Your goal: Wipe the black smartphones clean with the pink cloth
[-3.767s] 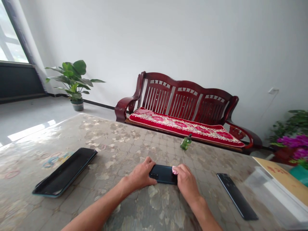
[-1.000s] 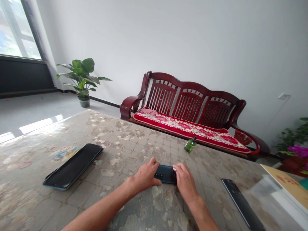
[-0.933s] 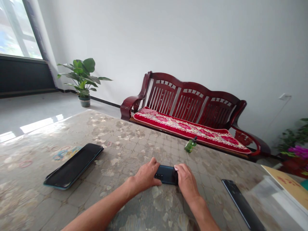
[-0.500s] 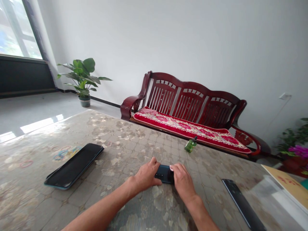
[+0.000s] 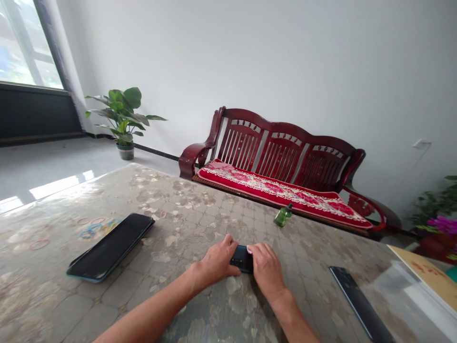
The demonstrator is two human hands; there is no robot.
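Note:
A dark phone (image 5: 240,257) lies flat on the patterned table (image 5: 185,219), mostly covered by both hands. My left hand (image 5: 217,261) grips its left end with curled fingers. My right hand (image 5: 265,273) lies over the phone's right part, fingers bent and pressing something small and pale pink (image 5: 249,249) against it; I cannot make out what that is.
A larger dark phone or tablet (image 5: 111,245) lies at the left, another dark phone (image 5: 360,303) at the right. A small green bottle (image 5: 283,216) stands at the table's far edge. Rubber bands (image 5: 89,232) lie far left, a yellow box (image 5: 424,271) at right. A red bench (image 5: 282,176) stands behind.
My right hand has slid leftward over the dark phone, covering more of it. The left hand has stayed at the phone's left end.

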